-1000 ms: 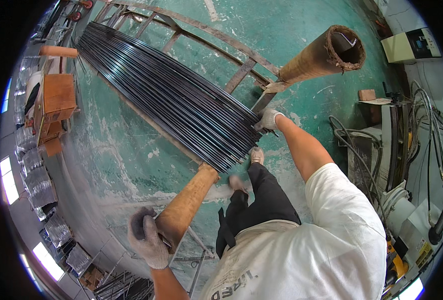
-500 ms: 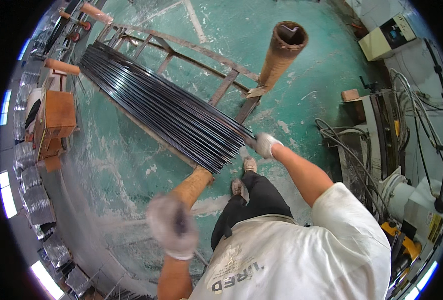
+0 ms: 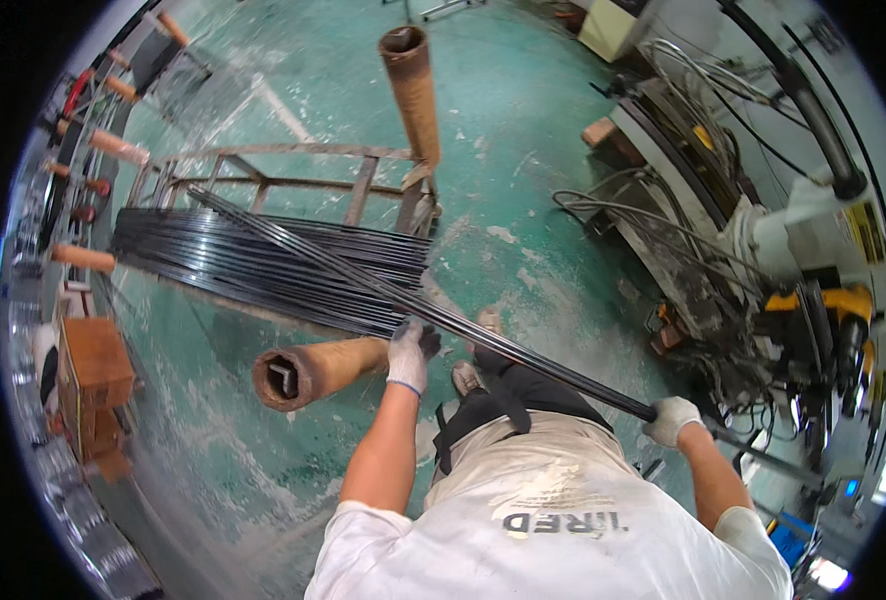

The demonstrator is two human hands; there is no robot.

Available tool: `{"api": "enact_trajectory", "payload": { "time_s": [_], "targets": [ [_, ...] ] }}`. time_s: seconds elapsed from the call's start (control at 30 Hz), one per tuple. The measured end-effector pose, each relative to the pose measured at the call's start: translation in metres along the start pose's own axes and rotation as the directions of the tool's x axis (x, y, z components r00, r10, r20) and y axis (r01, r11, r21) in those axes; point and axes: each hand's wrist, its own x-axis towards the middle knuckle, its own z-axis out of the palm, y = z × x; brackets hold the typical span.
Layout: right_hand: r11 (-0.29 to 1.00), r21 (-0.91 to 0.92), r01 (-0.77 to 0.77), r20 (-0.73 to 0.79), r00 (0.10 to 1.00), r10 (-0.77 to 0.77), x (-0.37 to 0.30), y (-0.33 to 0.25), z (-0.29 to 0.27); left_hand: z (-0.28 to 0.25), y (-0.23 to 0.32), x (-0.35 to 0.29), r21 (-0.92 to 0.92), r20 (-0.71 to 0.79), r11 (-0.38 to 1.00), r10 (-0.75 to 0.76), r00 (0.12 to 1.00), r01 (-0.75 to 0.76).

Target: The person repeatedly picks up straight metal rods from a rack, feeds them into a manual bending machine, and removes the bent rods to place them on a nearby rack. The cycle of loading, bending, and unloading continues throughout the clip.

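The floor [image 3: 523, 130] is painted green, worn and marked with white dust. On it stands a metal rack [image 3: 293, 165] with rusty brown tube posts [image 3: 413, 90], and it carries a stack of long dark rods [image 3: 263, 265]. The left hand [image 3: 410, 355], in a white glove, is closed around a small bundle of rods [image 3: 523, 355] lifted off the stack. The right hand [image 3: 671, 418], also gloved, grips the same bundle nearer its end. A grey machine with cables [image 3: 723, 270] stands at the right.
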Motion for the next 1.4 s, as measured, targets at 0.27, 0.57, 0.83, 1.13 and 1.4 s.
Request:
{"api": "enact_trajectory", "payload": {
  "time_s": [0.27,0.57,0.83,1.13,1.4],
  "targets": [
    [0.948,0.318,0.008,-0.395,0.91,0.125,-0.042,-0.006,0.093,0.089,0.005,-0.05,-0.4,0.114,0.911,-0.057,0.992,0.098],
    [0.837,0.49,-0.243,-0.529,0.681,0.507,-0.037,0.315,0.262,0.217,0.038,-0.18,-0.335,0.424,0.939,0.224,0.878,-0.078],
    [-0.709,0.15,0.689,0.037,0.713,0.7,0.044,0.405,0.334,0.419,-0.064,-0.287,-0.17,0.702,0.95,0.303,0.644,-0.261],
    [-0.672,-0.408,0.618,0.019,0.741,0.671,0.05,0.45,0.247,0.595,-0.083,-0.306,-0.045,0.891,0.939,0.191,0.412,-0.34],
    [-0.49,-0.386,0.782,0.151,0.577,0.803,0.012,0.542,0.201,0.696,-0.067,-0.222,-0.038,0.916,0.961,0.143,0.376,-0.273]
  ]
}}
